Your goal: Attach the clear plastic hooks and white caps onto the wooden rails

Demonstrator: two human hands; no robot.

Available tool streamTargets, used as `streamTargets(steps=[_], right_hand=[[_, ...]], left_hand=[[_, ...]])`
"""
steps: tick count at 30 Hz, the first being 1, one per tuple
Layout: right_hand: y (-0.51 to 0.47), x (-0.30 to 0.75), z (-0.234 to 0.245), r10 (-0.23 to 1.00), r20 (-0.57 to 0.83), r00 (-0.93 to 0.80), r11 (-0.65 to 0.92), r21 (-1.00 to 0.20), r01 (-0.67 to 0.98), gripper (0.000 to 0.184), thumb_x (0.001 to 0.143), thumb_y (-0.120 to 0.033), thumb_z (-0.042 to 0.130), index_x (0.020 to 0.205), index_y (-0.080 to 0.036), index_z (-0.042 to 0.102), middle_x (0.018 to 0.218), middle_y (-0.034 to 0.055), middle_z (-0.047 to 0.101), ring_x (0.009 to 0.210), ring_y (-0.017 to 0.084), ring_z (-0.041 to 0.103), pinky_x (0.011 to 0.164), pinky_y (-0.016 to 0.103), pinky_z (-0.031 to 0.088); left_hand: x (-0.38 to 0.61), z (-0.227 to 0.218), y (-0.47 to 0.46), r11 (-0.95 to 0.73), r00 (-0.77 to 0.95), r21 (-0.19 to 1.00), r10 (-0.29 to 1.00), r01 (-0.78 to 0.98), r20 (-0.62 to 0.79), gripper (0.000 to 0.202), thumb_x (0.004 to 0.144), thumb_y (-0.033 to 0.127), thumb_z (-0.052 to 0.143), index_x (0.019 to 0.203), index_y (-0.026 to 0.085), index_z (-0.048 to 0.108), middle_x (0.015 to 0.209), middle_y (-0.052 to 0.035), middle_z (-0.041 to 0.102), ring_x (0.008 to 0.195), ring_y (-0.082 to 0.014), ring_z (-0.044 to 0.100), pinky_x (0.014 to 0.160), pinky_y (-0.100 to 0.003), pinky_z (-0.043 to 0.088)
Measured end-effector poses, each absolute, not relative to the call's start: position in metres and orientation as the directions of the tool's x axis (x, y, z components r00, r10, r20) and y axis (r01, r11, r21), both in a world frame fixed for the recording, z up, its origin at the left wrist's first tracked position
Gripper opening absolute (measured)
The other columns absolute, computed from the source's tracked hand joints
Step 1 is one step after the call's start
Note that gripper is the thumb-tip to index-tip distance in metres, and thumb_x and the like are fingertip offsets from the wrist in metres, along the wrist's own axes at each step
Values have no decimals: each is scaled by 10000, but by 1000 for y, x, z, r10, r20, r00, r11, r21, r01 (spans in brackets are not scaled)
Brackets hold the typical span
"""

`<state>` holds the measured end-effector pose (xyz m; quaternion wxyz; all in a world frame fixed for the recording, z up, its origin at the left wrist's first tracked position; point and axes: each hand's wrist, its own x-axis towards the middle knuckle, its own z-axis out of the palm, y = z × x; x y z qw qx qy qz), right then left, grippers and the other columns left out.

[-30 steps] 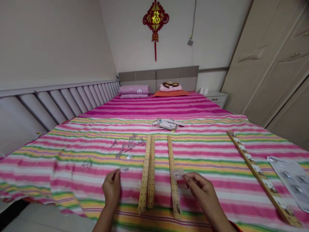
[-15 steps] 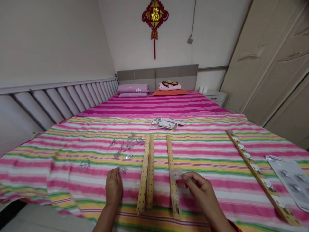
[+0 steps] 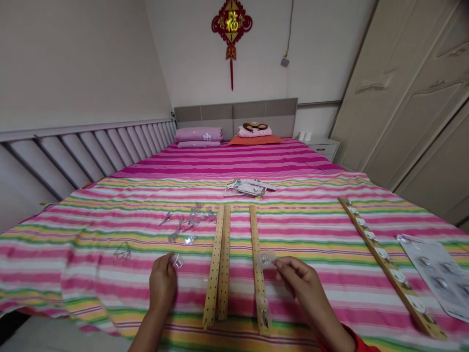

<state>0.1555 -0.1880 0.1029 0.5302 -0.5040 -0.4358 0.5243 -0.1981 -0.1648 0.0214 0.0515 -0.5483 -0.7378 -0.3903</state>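
My right hand [image 3: 298, 283] pinches a small clear adhesive hook [image 3: 266, 259] just over a perforated wooden strip [image 3: 256, 259] lying lengthwise on the striped bedspread [image 3: 110, 225]. One hook is stuck at that strip's near end [image 3: 264, 308]. My left hand [image 3: 162, 286] rests on the bed with its fingertips closed on a small clear piece [image 3: 178, 261]. Two more wooden strips [image 3: 219, 261] lie side by side between my hands.
Several loose clear hooks [image 3: 190, 222] lie scattered left of the strips. A fourth strip [image 3: 384, 256] fitted with several hooks lies at the right, beside a backing sheet [image 3: 437, 274]. Packaging [image 3: 247, 187] sits mid-bed. Pillows [image 3: 200, 135], a headboard and a wardrobe [image 3: 421, 98] stand beyond.
My left hand has closed its fingertips on the clear piece that lay just in front of them. My right hand stays over the strip with its hook; the view shifted slightly.
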Motion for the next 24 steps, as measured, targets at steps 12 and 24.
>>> streamTargets(steps=[12,24], right_hand=[[-173,165,96,995,-63,73,-49,-982,-183,322,640,-460,738,736,-157,691,578,2,637,328,37,361,347,192,251],[-185,163,90,702,711,-39,632,-598,493,196,834,-173,558,965,-221,696,856,64,745,756,195,698,649,276,564]], left_hand=[[-186,59,-168,405,-575,439,719,802,389,412,890,290,328,1238,210,532,1203,-104,542,875,-228,583,544,-294,410],[-61,122,-176,200,-50,980,979,18,-199,320,690,436,667,887,185,684,834,-29,677,784,-164,609,726,-269,480]])
